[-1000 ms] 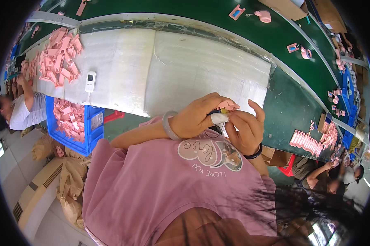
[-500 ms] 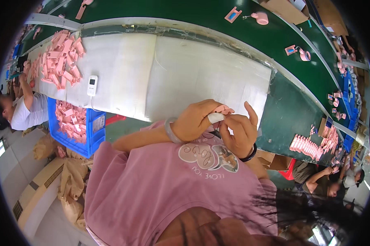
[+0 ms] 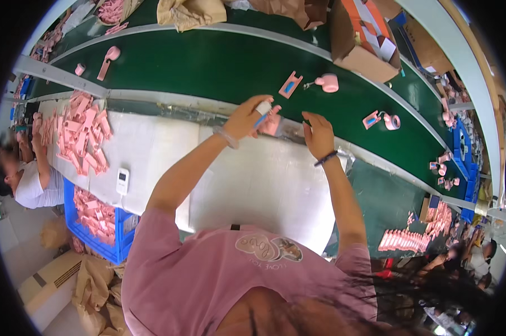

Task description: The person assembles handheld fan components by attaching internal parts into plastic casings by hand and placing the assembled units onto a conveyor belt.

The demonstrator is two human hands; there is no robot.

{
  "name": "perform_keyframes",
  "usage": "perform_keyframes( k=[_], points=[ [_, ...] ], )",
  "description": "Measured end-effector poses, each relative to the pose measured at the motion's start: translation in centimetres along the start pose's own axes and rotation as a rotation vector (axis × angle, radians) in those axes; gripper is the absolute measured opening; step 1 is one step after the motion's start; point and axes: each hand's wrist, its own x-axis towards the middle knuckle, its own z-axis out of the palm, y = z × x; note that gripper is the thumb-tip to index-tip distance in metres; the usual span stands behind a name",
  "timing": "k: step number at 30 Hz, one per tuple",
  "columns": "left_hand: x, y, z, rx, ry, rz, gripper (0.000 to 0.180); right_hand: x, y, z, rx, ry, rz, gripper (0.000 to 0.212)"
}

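1. Far left: a co-worker in a white top [image 3: 34, 182] sits at the table.
2. Left: a loose heap of pink parts [image 3: 85, 131] lies on the white table cover [image 3: 236, 185]; nearer stands a blue bin [image 3: 123, 238] filled with more.
3. Right of the heap: a small white device [image 3: 122, 181] lies on the cover.
4. Far side: a pale rail [image 3: 152, 97] separates the table from a green belt [image 3: 197, 67]; beyond the belt is a beige sack [image 3: 191, 14].
5. Centre: the left hand [image 3: 243, 120], one finger wrapped in white, is clamped on a pink part [image 3: 272, 122] at the table's far edge. Whether the part touches the rail, I cannot tell.
6. Just right: the right hand [image 3: 320, 139] has its fingers apart, with nothing visible in them; beyond it, a pink holder [image 3: 290, 85] and round pink piece [image 3: 327, 83] lie on the belt.
7. Far right: an open cardboard box [image 3: 362, 61] stands past the belt.
8. Near right: pink parts stand in a row [image 3: 404, 241]; dark hair [image 3: 398, 280] blocks the view nearer in.
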Motion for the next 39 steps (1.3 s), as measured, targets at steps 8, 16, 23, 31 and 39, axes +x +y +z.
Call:
perform_keyframes(
  k=[8,16,23,31,39],
  points=[
    [11.4,-4.2,-14.7,1.021,0.689,0.392,0.035,12.7,11.1,9.3,-0.739,-0.182,-0.406,0.034],
    [2.4,-5.5,-5.6,0.845,0.592,0.622,0.061,10.9,11.2,5.7,-0.497,-0.247,-0.491,0.018],
    [-4.9,-3.1,-1.2,0.518,0.272,0.567,0.052,3.6,-2.9,-0.8,0.293,-0.418,-0.271,0.012],
    [-11.8,-8.7,2.2,0.153,-0.442,0.146,0.033,-4.2,-15.8,-6.9,0.620,-0.760,-0.188,0.011],
    [-19.7,-6.4,4.6,-0.476,-0.576,-0.387,0.037,-8.5,-18.4,-9.5,0.451,-0.777,-0.280,0.013]
  ],
)
